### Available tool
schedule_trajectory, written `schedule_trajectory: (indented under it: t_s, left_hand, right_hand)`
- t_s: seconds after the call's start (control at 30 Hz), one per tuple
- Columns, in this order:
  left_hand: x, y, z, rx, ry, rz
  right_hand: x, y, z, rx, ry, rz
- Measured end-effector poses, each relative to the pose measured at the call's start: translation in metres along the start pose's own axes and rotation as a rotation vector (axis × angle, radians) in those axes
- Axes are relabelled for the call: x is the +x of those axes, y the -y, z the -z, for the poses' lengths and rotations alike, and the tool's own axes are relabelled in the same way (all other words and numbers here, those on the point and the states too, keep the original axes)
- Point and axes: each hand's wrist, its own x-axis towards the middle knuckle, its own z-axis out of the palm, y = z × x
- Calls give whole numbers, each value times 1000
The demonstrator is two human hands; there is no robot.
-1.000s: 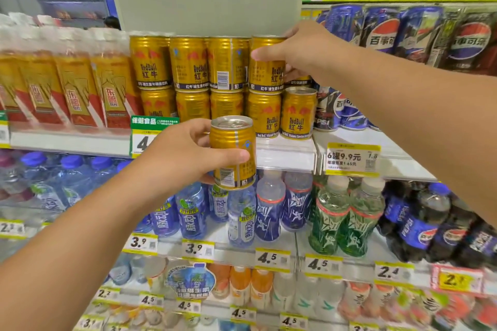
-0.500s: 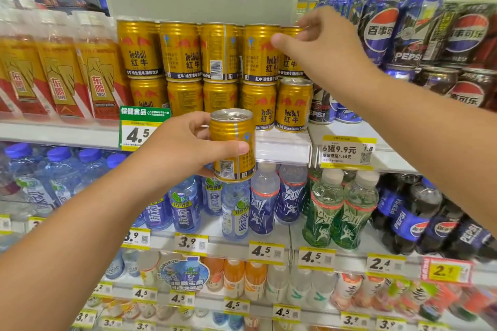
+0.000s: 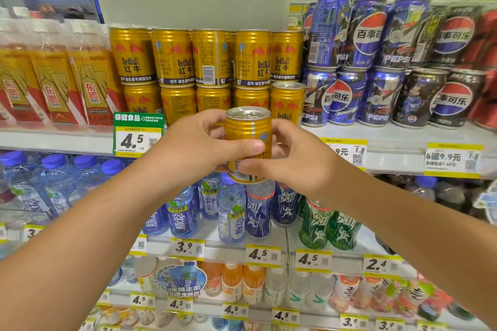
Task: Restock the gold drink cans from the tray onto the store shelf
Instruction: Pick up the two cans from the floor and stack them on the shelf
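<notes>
I hold one short, ribbed gold metal drink can [image 3: 248, 144] upright between both hands, in front of the white shelf edge [image 3: 390, 135] and just below the stocked row. My left hand [image 3: 196, 146] wraps its left side, fingers curled behind it and the thumb pressed flat across the smooth front; my right hand [image 3: 294, 161] closes on the lower right part, thumb lying along the barcode panel near the base. The can's silver pull-tab lid faces up (slightly toward me). Behind it on the shelf stand the stacked gold cans [image 3: 215, 72], two tiers high, glossy cylinders touching side by side. To their right sit blue and black cola cans [image 3: 376, 67]; to their left, clear-wrapped bottles with gold and red labels [image 3: 51, 72]. A green-topped price tag [image 3: 138, 133] hangs at the shelf edge.
</notes>
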Motion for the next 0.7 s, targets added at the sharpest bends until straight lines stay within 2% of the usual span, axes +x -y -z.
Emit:
schedule_trajectory:
  t_s: [0.13, 0.27, 0.4, 0.6, 0.7]
  left_hand:
    - [0, 2, -2, 72, 15, -127]
    - [0, 8, 14, 512, -52, -240]
    - [-6, 8, 20, 868, -96, -257]
    - [-7, 17, 26, 1195, -122, -288]
    - [-5, 22, 25, 1227, -103, -260]
  right_hand:
    - [5, 2, 4, -55, -23, 16]
    - [6, 11, 15, -85, -59, 22]
    - [11, 27, 36, -103, -144, 41]
    - [35, 53, 69, -179, -325, 34]
    - [46, 63, 77, -223, -352, 33]
